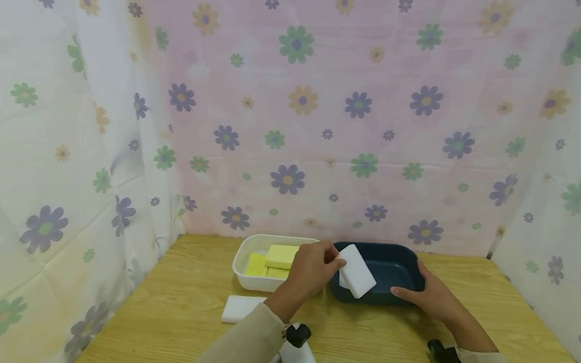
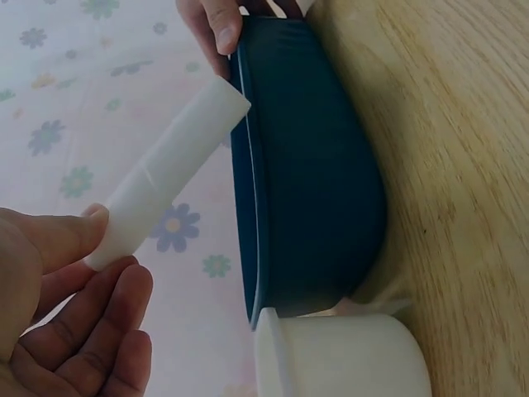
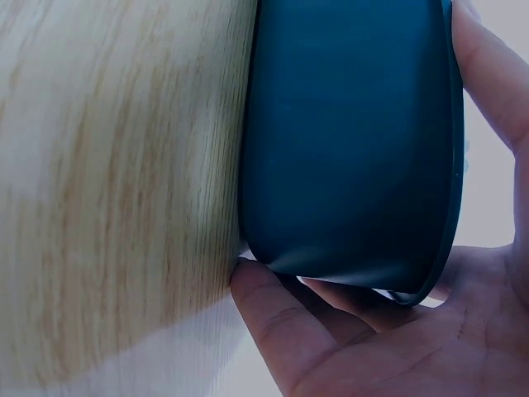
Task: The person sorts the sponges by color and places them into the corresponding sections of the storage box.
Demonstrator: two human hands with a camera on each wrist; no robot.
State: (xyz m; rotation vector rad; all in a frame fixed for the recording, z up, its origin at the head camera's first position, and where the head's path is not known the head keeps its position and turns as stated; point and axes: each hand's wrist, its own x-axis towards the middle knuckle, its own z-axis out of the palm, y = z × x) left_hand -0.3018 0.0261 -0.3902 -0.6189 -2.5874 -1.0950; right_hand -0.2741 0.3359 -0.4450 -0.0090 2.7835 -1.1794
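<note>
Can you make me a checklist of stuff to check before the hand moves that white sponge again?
1. Left hand pinching the white sponge: ok.
2. Right hand holding the end of the dark blue bin: ok.
3. Bin upright, open side up: ok.
4. Held sponge clear of the bin's rim: cannot tell, they overlap in view.
5. Yellow sponges inside the white bin: ok.
6. Other white sponges off the table: not ok, some lie there.

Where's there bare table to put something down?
Bare wood-grain table lies left of the white rounded tub, right of the right hand, and in front of the dark-blue rounded tub. It's crowded where flat white blocks lie by the left beige sleeve.
</note>
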